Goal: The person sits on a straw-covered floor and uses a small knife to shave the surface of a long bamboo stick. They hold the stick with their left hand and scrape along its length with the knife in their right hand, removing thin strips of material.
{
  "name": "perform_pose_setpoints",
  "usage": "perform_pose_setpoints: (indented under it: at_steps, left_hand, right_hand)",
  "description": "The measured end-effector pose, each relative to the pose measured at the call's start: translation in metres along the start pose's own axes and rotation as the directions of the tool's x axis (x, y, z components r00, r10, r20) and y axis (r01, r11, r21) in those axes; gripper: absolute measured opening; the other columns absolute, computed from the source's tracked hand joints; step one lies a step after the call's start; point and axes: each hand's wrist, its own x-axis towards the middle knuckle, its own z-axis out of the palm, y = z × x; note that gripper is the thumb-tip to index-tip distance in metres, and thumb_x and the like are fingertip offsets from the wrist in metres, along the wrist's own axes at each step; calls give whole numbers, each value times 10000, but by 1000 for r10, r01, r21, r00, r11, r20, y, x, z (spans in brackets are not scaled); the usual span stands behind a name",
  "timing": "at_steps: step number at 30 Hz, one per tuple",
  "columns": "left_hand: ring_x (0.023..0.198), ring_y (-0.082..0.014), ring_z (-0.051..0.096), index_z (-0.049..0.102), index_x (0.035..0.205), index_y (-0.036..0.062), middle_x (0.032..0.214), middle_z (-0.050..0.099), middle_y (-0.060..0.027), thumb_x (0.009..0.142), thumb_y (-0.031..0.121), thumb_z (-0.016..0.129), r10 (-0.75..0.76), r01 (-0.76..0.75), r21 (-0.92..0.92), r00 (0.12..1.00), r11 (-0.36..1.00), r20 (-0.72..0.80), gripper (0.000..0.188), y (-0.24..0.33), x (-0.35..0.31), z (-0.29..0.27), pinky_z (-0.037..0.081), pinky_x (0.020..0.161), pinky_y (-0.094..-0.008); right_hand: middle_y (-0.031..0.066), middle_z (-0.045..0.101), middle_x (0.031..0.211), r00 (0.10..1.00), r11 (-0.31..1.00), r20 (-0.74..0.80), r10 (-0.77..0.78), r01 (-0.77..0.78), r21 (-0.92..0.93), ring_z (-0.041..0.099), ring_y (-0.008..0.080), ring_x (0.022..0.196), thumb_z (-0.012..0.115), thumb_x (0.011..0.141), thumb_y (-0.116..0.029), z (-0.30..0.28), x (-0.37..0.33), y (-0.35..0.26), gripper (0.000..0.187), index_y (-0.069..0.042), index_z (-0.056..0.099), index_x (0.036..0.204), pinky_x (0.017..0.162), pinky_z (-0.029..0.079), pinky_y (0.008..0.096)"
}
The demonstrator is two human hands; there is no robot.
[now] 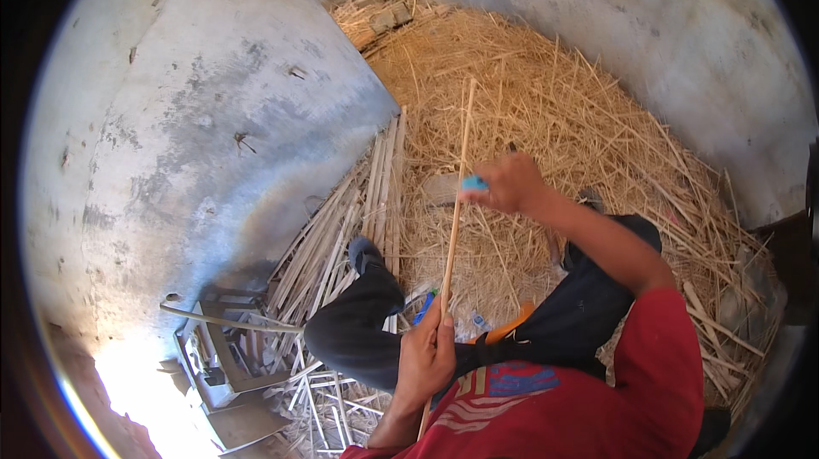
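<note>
A long, thin pale strip [461, 152], like split bamboo or cane, runs upright in front of me, its lower end passing behind my left wrist. My left hand [426, 355] is closed around its lower part, thumb along the strip. Farther up, my right hand [510, 184] is closed with a small blue object [475, 183] at its fingertips, pressed against the strip. Whether the blue object is a pad, a wrap or a tool part I cannot tell. A short dark tip [512, 148] shows just above the right hand.
Straw-like shavings [529, 92] cover the floor. Long split strips [380, 182] lie in a pile along the left wall [205, 109]. A broken wooden frame [209, 348] stands at the lower left with a bent stick [226, 320] across it. A flat block [441, 189] lies between my legs.
</note>
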Motion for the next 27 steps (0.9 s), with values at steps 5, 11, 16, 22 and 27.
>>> perform_pose_setpoints:
  at_steps: [5, 11, 16, 22, 27]
  left_hand:
    - [570, -62, 440, 500, 1337, -25, 660, 529, -15, 984, 135, 459, 35, -35, -10, 999, 999, 31, 390, 6, -5, 6, 396, 533, -249]
    - [579, -6, 322, 481, 1351, -47, 666, 401, 74, 998, 125, 435, -210, 210, -172, 978, 962, 24, 396, 17, -12, -3, 250, 506, -190]
    - [567, -15, 318, 468, 1356, -50, 639, 374, 63, 998, 126, 443, -130, 135, -75, 989, 988, 77, 400, 23, -27, -4, 253, 496, -207]
    - [584, -26, 349, 472, 1343, -49, 642, 409, 26, 999, 138, 449, -202, 217, -87, 968, 972, 151, 393, 17, -39, -13, 280, 496, -216]
    - [580, -19, 366, 489, 1329, -35, 641, 425, 41, 1003, 163, 459, -196, 228, -113, 950, 967, 242, 382, 5, -70, -24, 301, 513, -198]
  right_hand:
    - [45, 500, 466, 983, 971, 43, 181, -186, 153, 477, 197, 373, 398, 883, -727, 4, 17, 69, 675, -133, 609, 641, 380, 388, 381]
    - [33, 469, 448, 992, 990, 109, 66, -79, 114, 504, 194, 392, 381, 850, -780, -4, 19, 1, 699, -154, 615, 645, 373, 383, 371]
    - [4, 460, 439, 966, 970, 100, 239, -232, -72, 475, 159, 372, 370, 847, -788, 1, 38, 81, 705, -161, 607, 630, 344, 342, 333]
    - [-13, 458, 506, 961, 960, 97, 260, -247, -128, 482, 116, 465, 264, 848, -821, -9, 43, 108, 777, -146, 617, 698, 386, 337, 305]
    - [80, 505, 550, 549, 558, -129, 826, -829, 48, 516, 240, 538, 207, 872, -804, -19, 12, 209, 872, -58, 586, 627, 527, 405, 419]
